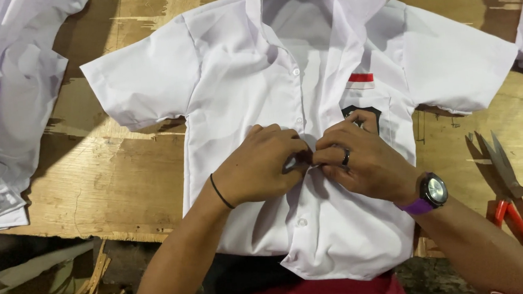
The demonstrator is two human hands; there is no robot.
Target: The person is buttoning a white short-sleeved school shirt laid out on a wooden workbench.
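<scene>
White short-sleeved shirt [239, 87] lies face up across the middle of the frame on our wooden bench [123, 181], sleeves spread flat so the front placket stays straight. Our left hand [262, 162] and right hand [363, 155] meet at mid-placket, fingers pinched narrow on the cloth edges around a button. Red-handled scissors [516, 196] rest at lower right, within reach; more white cloth [0, 91] is piled at upper left.

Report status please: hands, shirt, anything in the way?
Left hand and right hand pinching white shirt placket at mid button. Shirt flat on wooden table. Scissors aside, clear.
</scene>
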